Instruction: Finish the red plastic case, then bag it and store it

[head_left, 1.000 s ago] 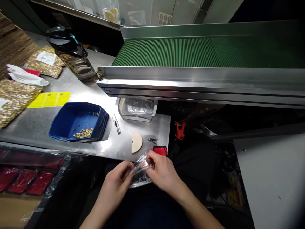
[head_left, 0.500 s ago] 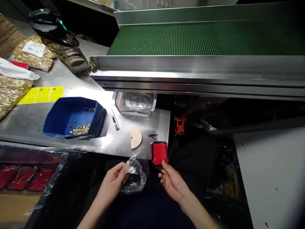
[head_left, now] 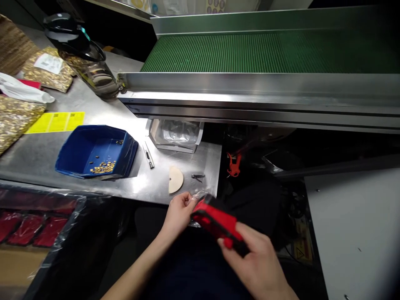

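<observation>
Head view: Both hands full at a metal table's edge

A person's right hand (head_left: 258,260) grips a red-and-black box-shaped device (head_left: 220,221) by its lower end, the thumb pressed along one side. The device, slightly blurred, tilts above the dark-clothed lap, just off the near edge of the table (head_left: 204,160), its upper end pointing toward the left hand (head_left: 178,212). That hand is closed, fingers pinching a clear plastic bag (head_left: 199,194), partly hidden behind the device; whether device and bag touch cannot be told.

On the table beyond, a semicircular beige disc (head_left: 176,179) lies near a small dark metal tool (head_left: 197,177). Behind them, a slim utility knife (head_left: 149,156) rests between a blue bin (head_left: 78,150), its floor scattered with small brass-coloured pieces (head_left: 104,167), and a pale tray (head_left: 176,147) of clear plastic packaging (head_left: 179,132). Yellow labels (head_left: 59,121) lie farther left, near filled bags (head_left: 46,71) of brass-coloured pieces and a black-lidded bottle (head_left: 93,71).

A green ribbed conveyor belt (head_left: 225,52) runs across the back. At lower left, a plastic-lined crate (head_left: 59,258) holds wrapped red items (head_left: 28,229); an orange-red tool (head_left: 233,165) shows beyond the table's right edge.
</observation>
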The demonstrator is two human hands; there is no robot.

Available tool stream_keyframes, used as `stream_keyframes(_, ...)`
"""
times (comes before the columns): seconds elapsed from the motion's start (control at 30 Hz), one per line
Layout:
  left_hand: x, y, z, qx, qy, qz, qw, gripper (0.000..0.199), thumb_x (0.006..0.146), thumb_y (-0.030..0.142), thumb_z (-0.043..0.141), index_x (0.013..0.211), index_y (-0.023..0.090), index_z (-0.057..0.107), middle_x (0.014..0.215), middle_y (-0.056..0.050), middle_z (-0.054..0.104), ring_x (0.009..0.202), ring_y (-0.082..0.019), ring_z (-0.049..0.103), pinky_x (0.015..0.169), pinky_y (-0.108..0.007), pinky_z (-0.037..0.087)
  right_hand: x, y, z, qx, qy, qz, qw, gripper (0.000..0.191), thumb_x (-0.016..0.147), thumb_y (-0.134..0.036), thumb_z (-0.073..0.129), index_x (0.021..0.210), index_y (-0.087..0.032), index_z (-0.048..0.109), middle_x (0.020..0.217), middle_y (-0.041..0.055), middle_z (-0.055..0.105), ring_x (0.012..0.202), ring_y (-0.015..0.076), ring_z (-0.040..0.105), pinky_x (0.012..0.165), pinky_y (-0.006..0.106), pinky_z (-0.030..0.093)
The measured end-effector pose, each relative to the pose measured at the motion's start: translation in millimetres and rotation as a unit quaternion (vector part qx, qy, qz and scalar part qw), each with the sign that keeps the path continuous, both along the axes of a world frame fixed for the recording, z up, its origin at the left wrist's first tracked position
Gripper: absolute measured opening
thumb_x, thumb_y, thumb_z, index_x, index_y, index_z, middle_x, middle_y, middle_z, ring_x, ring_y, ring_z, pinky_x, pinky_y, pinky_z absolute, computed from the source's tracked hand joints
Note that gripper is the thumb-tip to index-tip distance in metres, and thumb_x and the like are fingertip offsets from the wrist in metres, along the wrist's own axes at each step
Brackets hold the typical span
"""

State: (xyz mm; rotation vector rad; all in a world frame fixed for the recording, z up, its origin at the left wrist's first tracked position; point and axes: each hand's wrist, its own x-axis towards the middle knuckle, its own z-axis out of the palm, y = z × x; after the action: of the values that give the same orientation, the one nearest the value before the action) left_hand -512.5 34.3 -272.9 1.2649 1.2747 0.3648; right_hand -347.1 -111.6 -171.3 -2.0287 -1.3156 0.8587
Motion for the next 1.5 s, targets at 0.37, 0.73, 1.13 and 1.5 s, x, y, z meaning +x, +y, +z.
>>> stream_keyframes(0.37,31.3,-25.0,43.2,0.322,0.103,-0.153,0.929,0.029,0.102,0.035,0.051,0.074,0.024,0.049,0.069,-0.003,0.057,0.063,-0.022,0.050,0.059,-0.036,0.030,-6.6,-7.8,-23.5,-0.084,-0.166,-0.064,0.980,0.032,0.098,-0.047,0.056,0.078,-0.023,0.065,0.063,0.0022,0.067,0.054,0.0187,0.060,0.058,0.033,0.036)
stream_keyframes(0.73,38.2,-41.7,43.4,0.487,0.031,-0.205,0.848,0.024,0.101,0.009,0.050,0.123,0.018,0.054,0.089,-0.009,0.069,0.075,-0.023,0.060,0.068,-0.036,0.051,14.8,7.7,-19.8,-0.075,0.139,-0.063,0.986,0.024,0.099,-0.036,0.058,0.114,-0.022,0.069,0.101,0.0047,0.074,0.091,0.0214,0.068,0.083,0.029,0.051)
stream_keyframes(1.13,26.7,-50.7,43.9,0.392,0.037,-0.249,0.885,0.030,0.101,0.009,0.044,0.130,0.014,0.048,0.100,-0.009,0.069,0.084,-0.022,0.069,0.073,-0.035,0.061,10.9,2.8,-55.3,0.023,0.363,-0.230,0.903,0.033,0.097,-0.047,0.067,0.116,-0.019,0.070,0.094,0.0038,0.069,0.076,0.0146,0.055,0.072,0.025,0.048)
stream_keyframes(1.5,19.4,-42.3,36.3,0.525,0.138,-0.242,0.804,0.026,0.098,0.001,0.042,0.119,0.010,0.052,0.086,-0.006,0.064,0.071,-0.021,0.064,0.060,-0.031,0.054,-11.6,-1.5,-63.3,0.061,0.502,-0.379,0.775,0.029,0.087,-0.042,0.082,0.103,-0.019,0.075,0.095,0.0017,0.066,0.074,0.0100,0.048,0.070,0.019,0.048)
